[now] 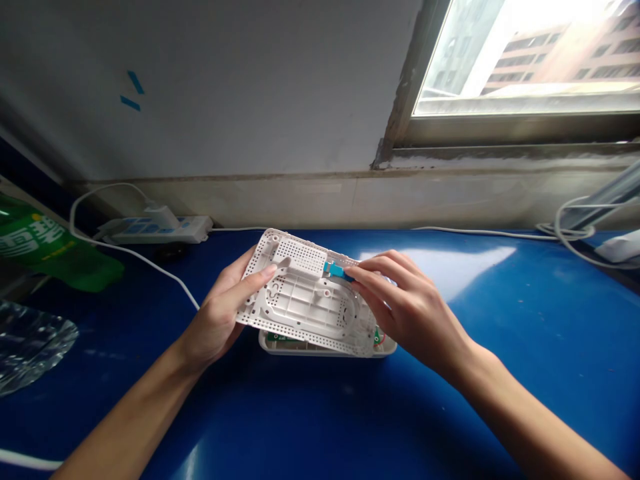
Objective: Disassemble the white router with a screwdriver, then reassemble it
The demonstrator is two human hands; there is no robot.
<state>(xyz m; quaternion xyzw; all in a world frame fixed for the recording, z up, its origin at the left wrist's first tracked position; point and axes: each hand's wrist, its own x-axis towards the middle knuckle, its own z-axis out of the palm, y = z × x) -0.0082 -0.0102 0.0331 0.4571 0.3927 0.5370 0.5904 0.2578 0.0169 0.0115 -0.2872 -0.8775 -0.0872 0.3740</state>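
Observation:
My left hand grips the left edge of a white perforated plastic cover, thumb on top of it. The cover is tilted, its ribbed inner side facing me. My right hand pinches a small blue connector between thumb and fingers, at a raised perforated block on the cover. Whether the connector is seated there I cannot tell. Beneath the cover lies a white shallow housing, with bits of green circuit board showing. The cover hides most of its inside.
A white power strip with a plugged-in cord lies against the wall at the back left. A green bottle and a clear plastic bottle lie at the left. White cables run along the back of the blue table.

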